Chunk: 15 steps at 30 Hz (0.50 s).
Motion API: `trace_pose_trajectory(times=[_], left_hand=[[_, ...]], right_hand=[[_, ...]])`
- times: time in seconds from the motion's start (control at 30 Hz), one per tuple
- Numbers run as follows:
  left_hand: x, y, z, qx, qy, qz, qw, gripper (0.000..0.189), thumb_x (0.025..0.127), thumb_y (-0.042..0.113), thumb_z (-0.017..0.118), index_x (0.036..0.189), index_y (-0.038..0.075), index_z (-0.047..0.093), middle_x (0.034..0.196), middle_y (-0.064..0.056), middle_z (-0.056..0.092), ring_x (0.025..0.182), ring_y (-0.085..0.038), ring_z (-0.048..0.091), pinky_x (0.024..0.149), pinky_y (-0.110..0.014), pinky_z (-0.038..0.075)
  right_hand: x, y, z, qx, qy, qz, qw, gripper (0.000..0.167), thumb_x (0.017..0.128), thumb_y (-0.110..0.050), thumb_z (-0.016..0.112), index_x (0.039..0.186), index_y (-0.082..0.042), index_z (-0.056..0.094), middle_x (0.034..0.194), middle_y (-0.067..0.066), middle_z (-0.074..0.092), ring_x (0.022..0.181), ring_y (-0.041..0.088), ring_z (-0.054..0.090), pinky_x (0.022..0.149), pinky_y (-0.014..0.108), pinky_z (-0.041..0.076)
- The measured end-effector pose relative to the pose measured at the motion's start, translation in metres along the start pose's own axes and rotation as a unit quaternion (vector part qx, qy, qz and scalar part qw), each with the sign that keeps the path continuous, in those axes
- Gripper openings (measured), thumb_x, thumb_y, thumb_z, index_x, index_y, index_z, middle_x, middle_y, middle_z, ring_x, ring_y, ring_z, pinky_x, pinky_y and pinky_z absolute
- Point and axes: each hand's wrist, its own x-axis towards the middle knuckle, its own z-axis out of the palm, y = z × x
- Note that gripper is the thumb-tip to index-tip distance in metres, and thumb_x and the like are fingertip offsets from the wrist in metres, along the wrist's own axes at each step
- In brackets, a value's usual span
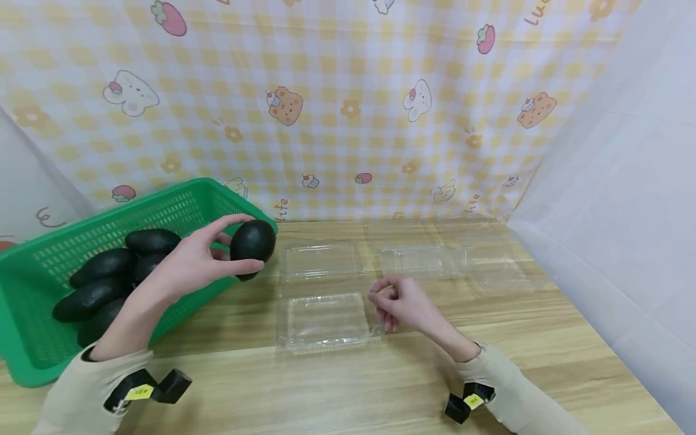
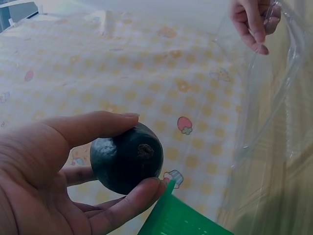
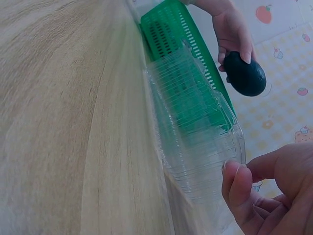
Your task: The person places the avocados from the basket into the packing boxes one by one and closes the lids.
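My left hand [image 1: 198, 257] holds a dark avocado [image 1: 252, 244] between thumb and fingers, raised beside the green basket's right end. The avocado's round stem scar faces the camera in the left wrist view. Several more dark avocados [image 1: 103, 266] lie in the green plastic basket [image 1: 16, 350], partly behind my left forearm. An opened clear plastic clamshell box [image 1: 326, 317] lies on the table to the right of the basket. At its right edge is my right hand [image 1: 405, 305], its curled fingertips [image 3: 237, 178] pinching the rim.
More clear plastic boxes [image 1: 421, 263] stand farther back on the right of the wooden table [image 1: 348, 393]. A yellow checked cloth [image 1: 348, 145] hangs behind the table, and a white sheet [image 1: 614, 181] hangs along the right side.
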Motion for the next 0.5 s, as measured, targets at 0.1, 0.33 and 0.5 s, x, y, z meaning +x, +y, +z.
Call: trace_pose_trajectory(times=[0.1,0.33,0.5], left_hand=[[0.000,0.001,0.006,0.007,-0.002,0.005,1.0000,0.088,0.083,0.051,0.081,0.155,0.025,0.036,0.130,-0.020,0.052,0.103,-0.027,0.066,0.077,-0.041,0.053],[-0.001,0.006,0.017,0.000,-0.007,0.023,0.9997,0.084,0.082,0.048,0.082,0.153,0.026,0.041,0.126,-0.019,0.055,0.098,-0.024,0.068,0.075,-0.039,0.053],[-0.001,0.007,0.025,0.002,-0.005,0.034,0.9994,0.083,0.082,0.047,0.083,0.151,0.025,0.043,0.121,-0.018,0.058,0.092,-0.020,0.069,0.073,-0.038,0.053]], right_hand=[[0.000,0.001,0.000,0.000,-0.002,0.000,1.0000,0.016,0.100,-0.012,0.063,0.107,0.003,0.062,0.062,0.004,0.065,0.045,0.015,0.058,0.041,0.029,0.050],[0.001,0.002,0.000,0.006,0.001,-0.009,0.9999,0.018,0.100,-0.011,0.063,0.107,0.005,0.062,0.062,0.004,0.065,0.045,0.015,0.059,0.042,0.030,0.051],[0.001,0.002,0.001,0.009,0.001,-0.010,0.9999,0.017,0.100,-0.011,0.063,0.107,0.005,0.061,0.062,0.004,0.065,0.045,0.016,0.060,0.042,0.031,0.052]])
